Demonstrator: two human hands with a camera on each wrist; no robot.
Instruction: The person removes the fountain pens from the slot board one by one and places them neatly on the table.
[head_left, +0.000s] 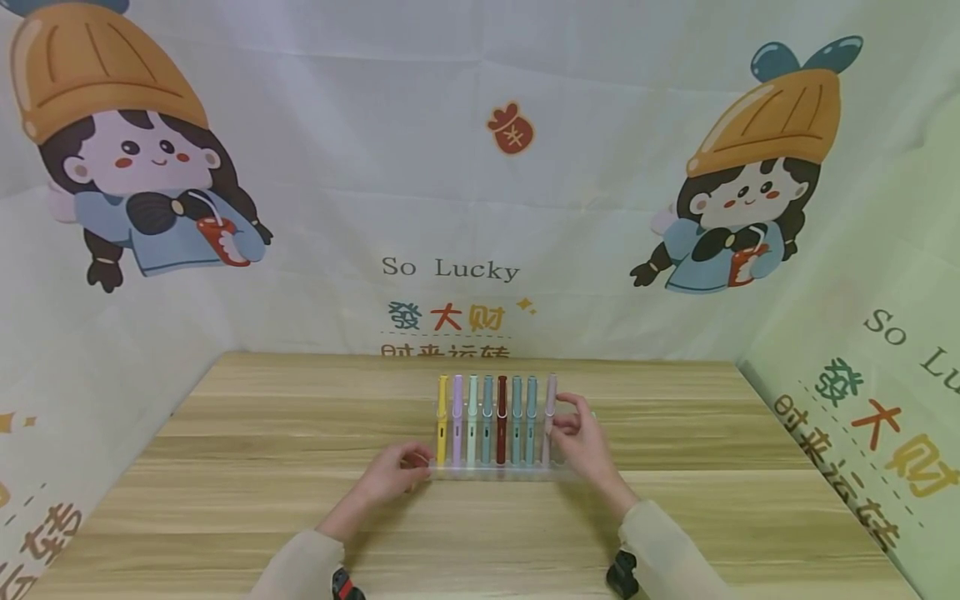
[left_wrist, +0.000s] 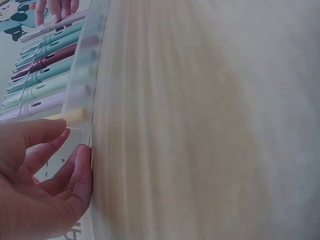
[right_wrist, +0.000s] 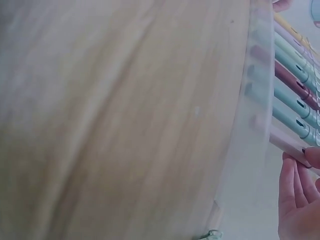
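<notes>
A clear pen stand (head_left: 495, 473) holds a row of upright capped pens on the table. From the left come a yellow pen (head_left: 442, 421), a lilac pen (head_left: 457, 421) and a pale mint pen (head_left: 472, 421), then teal pens around a dark red pen (head_left: 502, 421). At the right, past a gap, my right hand (head_left: 583, 442) pinches a mauve pen (head_left: 551, 396) between thumb and fingers; its lower end shows inside the stand in the right wrist view. My left hand (left_wrist: 45, 175) has loosely bent fingers, thumb tip touching the stand's left end beside the yellow pen.
The wooden table (head_left: 300, 408) extends on both sides of the stand and in front of it. A printed cloth (head_left: 330, 167) with cartoon figures hangs behind the table's far edge and along its sides. In the right wrist view, a small greenish item (right_wrist: 214, 234) shows at the bottom.
</notes>
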